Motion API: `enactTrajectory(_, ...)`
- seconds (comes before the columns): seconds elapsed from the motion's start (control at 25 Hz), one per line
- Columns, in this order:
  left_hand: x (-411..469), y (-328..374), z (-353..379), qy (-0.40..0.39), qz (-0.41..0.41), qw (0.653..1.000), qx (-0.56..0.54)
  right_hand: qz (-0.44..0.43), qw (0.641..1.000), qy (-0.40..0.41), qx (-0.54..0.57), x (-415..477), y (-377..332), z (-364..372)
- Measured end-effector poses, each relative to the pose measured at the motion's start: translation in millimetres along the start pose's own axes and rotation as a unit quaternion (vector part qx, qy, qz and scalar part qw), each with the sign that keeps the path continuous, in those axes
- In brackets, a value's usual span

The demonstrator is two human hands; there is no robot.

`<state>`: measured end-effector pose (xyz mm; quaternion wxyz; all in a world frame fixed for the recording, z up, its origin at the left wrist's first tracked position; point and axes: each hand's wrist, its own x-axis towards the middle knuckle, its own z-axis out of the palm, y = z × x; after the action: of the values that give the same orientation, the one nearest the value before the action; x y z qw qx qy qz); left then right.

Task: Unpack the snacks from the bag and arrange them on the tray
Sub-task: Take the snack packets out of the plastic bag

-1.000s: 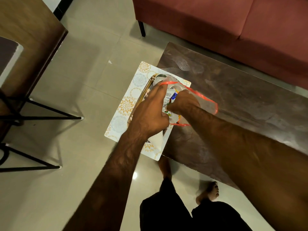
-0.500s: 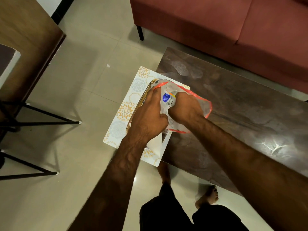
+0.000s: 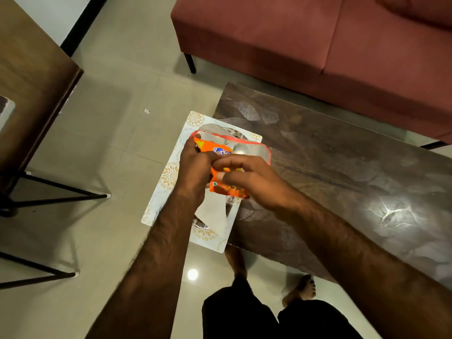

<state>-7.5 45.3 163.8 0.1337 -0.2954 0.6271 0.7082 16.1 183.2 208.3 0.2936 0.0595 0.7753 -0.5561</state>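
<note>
A clear plastic bag [image 3: 254, 148] with a red rim is held open above the tray. My left hand [image 3: 195, 167] grips the bag's near-left edge. My right hand [image 3: 252, 179] is closed on an orange snack packet [image 3: 227, 188] that sticks out of the bag's mouth. Beneath both lies a white tray [image 3: 168, 177] with gold flower patterns, overhanging the left end of the dark wooden table [image 3: 342, 172]. A shiny steel plate [image 3: 232, 132] on the tray shows partly behind the bag. Whatever else the bag holds is hidden.
A red sofa [image 3: 318, 40] stands beyond the table. At the left are a brown wooden table [image 3: 31, 77] and black metal legs [image 3: 56, 196] on the tiled floor. My bare feet [image 3: 298, 289] are at the table's near edge.
My right hand was inside the bag on a pale packet; now it is pulling an orange packet out toward me. The left hand still holds the bag's edge.
</note>
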Motion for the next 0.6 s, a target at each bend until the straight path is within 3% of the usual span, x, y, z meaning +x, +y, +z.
enactTrajectory(0.12, 0.2, -4.4, 1.4, 0.021, -0.009, 1.0, 0.001, 0.068, 0.989, 0.128, -0.006, 11.0, 15.6, -14.5)
enactTrajectory(0.16, 0.3, -7.4, 1.6, 0.022, -0.013, 1.0, 0.006, 0.095, 0.986, 0.136, -0.02, 14.7, 19.5, -19.6)
enactTrajectory(0.32, -4.6, -16.1, 4.0, 0.004, 0.013, 0.999, 0.035, 0.159, 0.982, 0.073, 0.07, 27.1, 28.2, -26.7)
enactTrajectory(0.48, -7.5, -14.7, 9.1, 0.004, 0.058, 0.994, 0.093, 0.157, 0.972, 0.062, 0.166, 27.5, 35.3, -30.9)
enactTrajectory(0.6, -7.9, -9.9, 8.9, 0.015, 0.057, 0.994, 0.09, 0.159, 0.96, 0.012, 0.23, 17.5, 39.2, -44.9)
